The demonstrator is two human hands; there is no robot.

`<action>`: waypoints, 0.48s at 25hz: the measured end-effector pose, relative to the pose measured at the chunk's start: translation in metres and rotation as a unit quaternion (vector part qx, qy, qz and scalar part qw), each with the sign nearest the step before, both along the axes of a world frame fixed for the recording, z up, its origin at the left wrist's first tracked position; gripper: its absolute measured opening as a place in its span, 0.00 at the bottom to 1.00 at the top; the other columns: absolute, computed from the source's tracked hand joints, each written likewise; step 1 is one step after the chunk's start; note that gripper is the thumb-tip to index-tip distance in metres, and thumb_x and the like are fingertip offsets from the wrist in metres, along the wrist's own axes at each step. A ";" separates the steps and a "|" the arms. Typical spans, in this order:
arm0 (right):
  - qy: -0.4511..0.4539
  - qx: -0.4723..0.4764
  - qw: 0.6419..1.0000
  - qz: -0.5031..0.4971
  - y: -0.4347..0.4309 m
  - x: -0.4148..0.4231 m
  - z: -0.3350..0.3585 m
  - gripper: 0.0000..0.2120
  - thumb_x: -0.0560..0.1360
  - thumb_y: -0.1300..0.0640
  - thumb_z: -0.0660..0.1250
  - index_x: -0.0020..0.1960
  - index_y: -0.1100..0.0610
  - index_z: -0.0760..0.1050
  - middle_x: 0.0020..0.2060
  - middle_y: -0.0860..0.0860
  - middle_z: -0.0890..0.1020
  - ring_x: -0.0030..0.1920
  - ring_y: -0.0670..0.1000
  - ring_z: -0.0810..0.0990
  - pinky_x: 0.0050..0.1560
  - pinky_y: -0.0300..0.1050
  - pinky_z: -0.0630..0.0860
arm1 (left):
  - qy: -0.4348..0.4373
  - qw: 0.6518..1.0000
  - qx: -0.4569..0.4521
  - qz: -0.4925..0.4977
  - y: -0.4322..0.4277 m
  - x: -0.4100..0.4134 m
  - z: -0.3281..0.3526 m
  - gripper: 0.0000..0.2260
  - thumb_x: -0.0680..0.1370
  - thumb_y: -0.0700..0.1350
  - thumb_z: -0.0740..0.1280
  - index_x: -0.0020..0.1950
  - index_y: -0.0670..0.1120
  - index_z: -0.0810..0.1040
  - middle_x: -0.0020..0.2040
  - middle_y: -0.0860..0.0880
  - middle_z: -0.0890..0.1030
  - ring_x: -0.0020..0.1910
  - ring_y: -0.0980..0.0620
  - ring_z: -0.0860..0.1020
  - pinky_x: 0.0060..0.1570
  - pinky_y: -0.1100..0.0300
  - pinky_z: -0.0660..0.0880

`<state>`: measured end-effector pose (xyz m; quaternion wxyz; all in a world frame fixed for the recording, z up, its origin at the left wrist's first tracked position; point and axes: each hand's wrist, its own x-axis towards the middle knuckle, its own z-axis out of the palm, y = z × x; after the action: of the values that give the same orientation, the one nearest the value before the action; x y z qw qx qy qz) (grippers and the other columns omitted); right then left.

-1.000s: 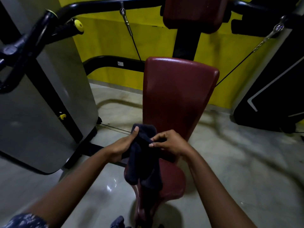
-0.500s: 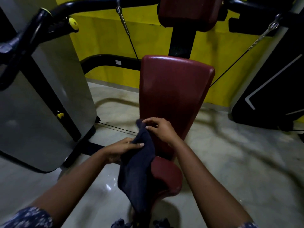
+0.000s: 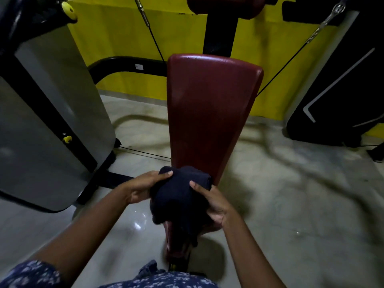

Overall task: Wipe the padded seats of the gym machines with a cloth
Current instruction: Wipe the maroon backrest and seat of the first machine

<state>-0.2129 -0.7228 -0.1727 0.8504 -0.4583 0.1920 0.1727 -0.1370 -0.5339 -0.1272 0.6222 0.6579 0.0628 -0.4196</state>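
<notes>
A dark navy cloth (image 3: 178, 196) is bunched into a ball between both hands, just above the small maroon padded seat (image 3: 172, 240), which it mostly hides. My left hand (image 3: 143, 187) grips the cloth's left side, fingers over its top. On the cloth's right side sits my right hand (image 3: 214, 201), with the thumb pressed into the fabric. The tall maroon padded backrest (image 3: 209, 113) rises straight behind the cloth. A second maroon pad (image 3: 224, 5) is at the top edge.
A grey shrouded weight stack (image 3: 47, 125) with a black frame stands at the left. Thin black cables (image 3: 151, 34) run past the backrest on both sides. A black machine (image 3: 342, 90) fills the right. The wall behind is yellow, the floor pale marble.
The cloth hung long from my hands before. Now it is gathered into a compact bundle, with both hands closed around it low in front of the backrest.
</notes>
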 end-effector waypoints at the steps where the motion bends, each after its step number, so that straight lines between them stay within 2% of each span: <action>1: 0.003 -0.060 0.998 0.001 -0.008 0.002 -0.003 0.24 0.65 0.56 0.74 0.59 0.63 0.77 0.51 0.59 0.83 0.52 0.57 0.82 0.50 0.48 0.79 | -0.040 0.998 0.038 -0.026 0.006 0.002 -0.001 0.12 0.76 0.48 0.66 0.53 0.40 0.79 0.50 0.42 0.84 0.50 0.46 0.81 0.52 0.53 0.77; 4: 0.014 -0.206 0.978 0.013 -0.022 0.009 0.001 0.13 0.66 0.55 0.75 0.45 0.63 0.79 0.34 0.52 0.85 0.35 0.47 0.83 0.35 0.38 0.77 | -0.154 0.982 0.109 -0.024 0.014 -0.002 -0.006 0.08 0.75 0.47 0.68 0.48 0.42 0.80 0.46 0.46 0.83 0.47 0.48 0.81 0.49 0.54 0.79; 6: -0.004 -0.271 0.963 0.005 -0.025 0.021 0.018 0.13 0.67 0.51 0.74 0.37 0.60 0.77 0.25 0.49 0.82 0.27 0.44 0.80 0.28 0.35 0.73 | -0.225 0.971 0.069 0.050 0.008 -0.006 -0.004 0.10 0.74 0.47 0.69 0.53 0.46 0.79 0.53 0.51 0.79 0.51 0.53 0.79 0.48 0.63 0.77; 8: -0.011 -0.268 0.963 -0.040 -0.027 0.043 0.041 0.20 0.66 0.46 0.74 0.41 0.64 0.79 0.34 0.57 0.84 0.34 0.50 0.82 0.35 0.40 0.75 | -0.306 0.948 -0.005 0.087 0.000 -0.002 0.006 0.17 0.68 0.52 0.72 0.55 0.50 0.78 0.58 0.53 0.78 0.56 0.55 0.78 0.52 0.66 0.76; 10: -0.007 -0.239 0.967 -0.084 -0.030 0.066 0.068 0.23 0.69 0.44 0.72 0.48 0.66 0.78 0.43 0.60 0.84 0.43 0.56 0.82 0.43 0.46 0.76 | -0.365 0.927 -0.026 0.078 -0.013 0.012 0.015 0.17 0.67 0.51 0.74 0.54 0.53 0.77 0.54 0.53 0.81 0.53 0.57 0.80 0.53 0.61 0.78; 11: -0.008 -0.289 0.953 -0.091 -0.031 0.073 0.075 0.22 0.70 0.42 0.70 0.47 0.62 0.78 0.44 0.57 0.83 0.44 0.55 0.81 0.44 0.45 0.76 | -0.381 0.921 -0.022 0.080 -0.020 0.019 0.019 0.15 0.71 0.47 0.72 0.56 0.54 0.76 0.54 0.54 0.81 0.53 0.58 0.80 0.54 0.59 0.77; 12: -0.015 -0.385 0.918 -0.097 -0.028 0.074 0.080 0.21 0.71 0.41 0.69 0.49 0.59 0.78 0.46 0.54 0.82 0.47 0.54 0.80 0.46 0.44 0.74 | -0.390 0.916 -0.026 0.093 -0.026 0.029 0.021 0.14 0.74 0.44 0.69 0.59 0.53 0.74 0.56 0.52 0.81 0.55 0.56 0.79 0.55 0.57 0.77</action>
<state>-0.1391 -0.7507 -0.0924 0.6235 -0.7320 0.2746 -0.0048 -0.1075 -0.5604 -0.1066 0.6506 0.7439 -0.1350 -0.0717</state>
